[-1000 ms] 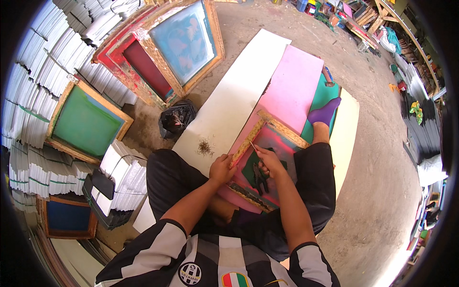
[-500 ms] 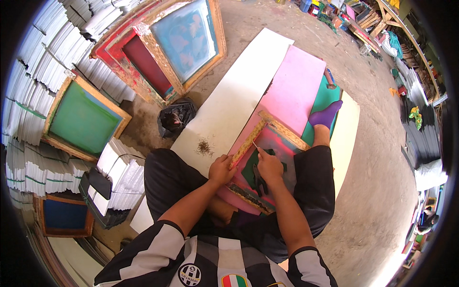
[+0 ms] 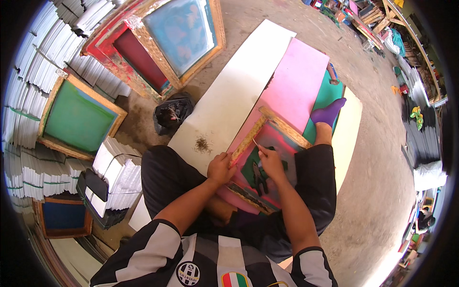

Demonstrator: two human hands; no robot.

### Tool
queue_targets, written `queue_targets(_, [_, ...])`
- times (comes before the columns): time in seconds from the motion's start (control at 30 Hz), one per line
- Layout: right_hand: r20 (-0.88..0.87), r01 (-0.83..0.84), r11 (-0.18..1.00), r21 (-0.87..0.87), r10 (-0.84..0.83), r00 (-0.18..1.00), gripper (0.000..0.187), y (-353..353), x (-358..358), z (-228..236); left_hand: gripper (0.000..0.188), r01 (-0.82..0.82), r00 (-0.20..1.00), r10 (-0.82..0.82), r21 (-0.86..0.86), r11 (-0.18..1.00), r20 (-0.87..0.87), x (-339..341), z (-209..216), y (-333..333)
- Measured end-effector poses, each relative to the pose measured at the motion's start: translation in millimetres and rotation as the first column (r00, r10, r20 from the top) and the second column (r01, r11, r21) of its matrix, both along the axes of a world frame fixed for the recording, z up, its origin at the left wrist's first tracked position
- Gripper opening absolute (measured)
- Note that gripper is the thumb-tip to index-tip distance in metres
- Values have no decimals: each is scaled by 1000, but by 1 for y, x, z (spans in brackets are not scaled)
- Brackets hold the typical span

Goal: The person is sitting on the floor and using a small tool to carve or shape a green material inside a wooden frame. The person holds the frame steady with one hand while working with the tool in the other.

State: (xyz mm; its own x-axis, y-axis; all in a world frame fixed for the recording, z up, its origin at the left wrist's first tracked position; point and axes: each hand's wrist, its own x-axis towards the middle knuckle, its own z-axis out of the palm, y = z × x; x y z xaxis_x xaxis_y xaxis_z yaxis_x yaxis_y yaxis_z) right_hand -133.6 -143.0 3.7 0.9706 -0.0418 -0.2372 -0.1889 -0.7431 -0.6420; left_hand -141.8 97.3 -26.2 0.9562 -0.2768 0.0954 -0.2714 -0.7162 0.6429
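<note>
A wooden screen frame (image 3: 247,139) with pink-stained mesh rests across my lap. My left hand (image 3: 221,168) is closed round its left rail. Over the mesh, my right hand (image 3: 271,164) pinches a thin pointed tool (image 3: 255,142), whose tip reaches the inner side of that rail; its exact kind is too small to tell. Dark-handled pliers (image 3: 258,179) lie on the mesh below the right hand, over a dark green patch. Left of the frame, a small heap of thin bent bits (image 3: 203,144), like pulled staples, sits on a white board (image 3: 229,88).
Pink (image 3: 294,79) and cream boards (image 3: 352,119) lie beside the white one. A hammer-like tool (image 3: 332,75) rests near my purple-socked foot (image 3: 328,111). A black plastic bag (image 3: 173,115), a green screen (image 3: 79,117), a blue screen (image 3: 179,38) and paper stacks (image 3: 114,174) stand to the left.
The view has shifted slightly. My right hand has moved a little, showing more of the pliers. Both hands keep their hold.
</note>
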Motion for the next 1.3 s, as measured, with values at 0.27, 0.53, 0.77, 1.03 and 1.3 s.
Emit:
queue_targets(0.27, [238, 12, 987, 163, -51, 970, 38, -19, -4, -51, 52, 23, 1000, -23, 2, 1000, 21, 2, 4, -4])
queue_targets(0.53, [275, -35, 983, -179, 84, 958, 37, -3, -5, -19, 53, 11, 1000, -11, 14, 1000, 14, 1, 1, 4])
queue_targets(0.77, [-271, 282, 810, 515, -159, 949, 37, -17, 12, -31, 53, -22, 1000, 22, 42, 999, 5, 0, -3, 3])
queue_targets(1.03, [-491, 511, 689, 514, -253, 834, 38, 2, 6, 14, 53, -1, 999, 2, -24, 1000, 36, -1, 1, 6])
queue_targets(1.3, [43, 86, 993, -77, -82, 996, 36, 10, -13, 17, 53, 2, 1000, -2, -18, 1000, 3, 1, -4, 5])
